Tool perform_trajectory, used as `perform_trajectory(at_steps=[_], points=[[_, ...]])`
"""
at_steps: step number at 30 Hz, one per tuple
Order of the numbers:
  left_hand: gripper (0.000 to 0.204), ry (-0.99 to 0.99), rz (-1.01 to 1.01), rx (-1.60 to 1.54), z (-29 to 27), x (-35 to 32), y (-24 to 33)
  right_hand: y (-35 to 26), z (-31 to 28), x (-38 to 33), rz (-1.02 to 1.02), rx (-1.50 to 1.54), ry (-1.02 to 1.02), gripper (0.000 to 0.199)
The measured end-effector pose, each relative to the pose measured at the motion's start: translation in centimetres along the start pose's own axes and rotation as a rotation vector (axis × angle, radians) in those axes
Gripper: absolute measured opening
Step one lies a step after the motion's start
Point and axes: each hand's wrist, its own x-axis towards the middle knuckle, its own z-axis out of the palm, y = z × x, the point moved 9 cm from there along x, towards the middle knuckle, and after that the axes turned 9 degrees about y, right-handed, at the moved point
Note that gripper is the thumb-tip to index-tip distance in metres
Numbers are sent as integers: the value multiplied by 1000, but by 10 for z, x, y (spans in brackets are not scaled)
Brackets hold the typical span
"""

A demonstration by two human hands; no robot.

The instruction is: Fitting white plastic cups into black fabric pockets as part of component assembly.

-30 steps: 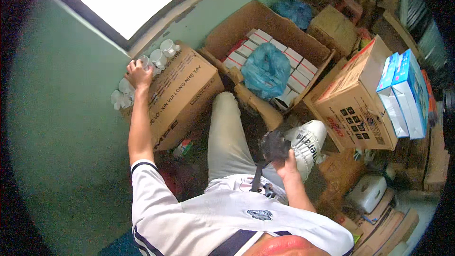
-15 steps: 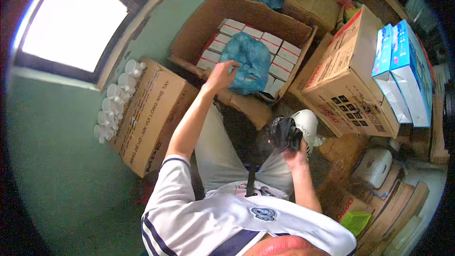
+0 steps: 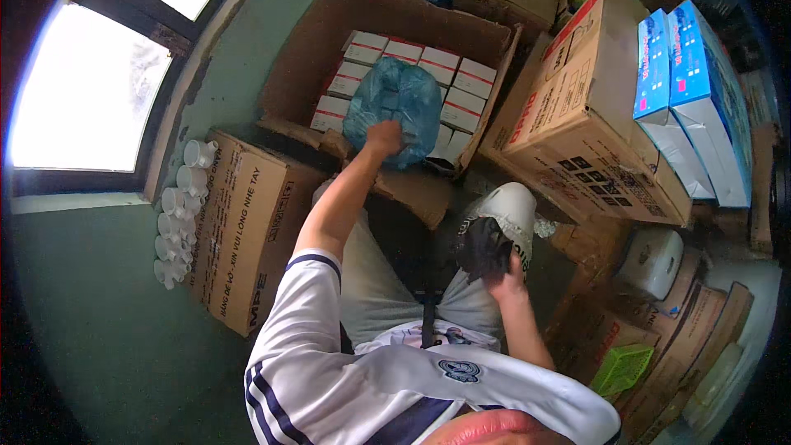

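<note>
Blue translucent plastic, crumpled into a bag [image 3: 409, 97], lies on top of the white cardboard boxes with red stripes [image 3: 459, 107] inside the open brown cardboard carton [image 3: 305, 58]. At the carton's near side, the left hand [image 3: 384, 140] reaches over to the bag, its fingers curled against the near part of the film, with most of the bag spreading beyond the knuckles. The fingertips are hidden, so I cannot tell whether they grasp the plastic or merely touch it.

Nearer the body than the carton, the right hand [image 3: 504, 278] grasps a black crumpled bundle [image 3: 481, 249], which sits ahead of the palm and covers most of the fingers; its material is hard to make out. The bag's contents are unclear through the film, and it partly covers the boxes beneath.
</note>
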Motion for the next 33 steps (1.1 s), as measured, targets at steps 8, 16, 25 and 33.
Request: perform_trajectory(at_steps=[8, 16, 25, 33], points=[[22, 51, -33, 19, 24, -8, -7, 8, -34, 7, 5, 1, 94, 54], [34, 135, -236, -271, -8, -11, -76, 8, -16, -2, 30, 57, 1, 40], [50, 731, -70, -982, -196, -179, -29, -49, 67, -45, -581, -716, -41, 38], [55, -128, 382, -2130, -182, -285, 102, -58, 212, -99, -851, -1064, -442, 44]])
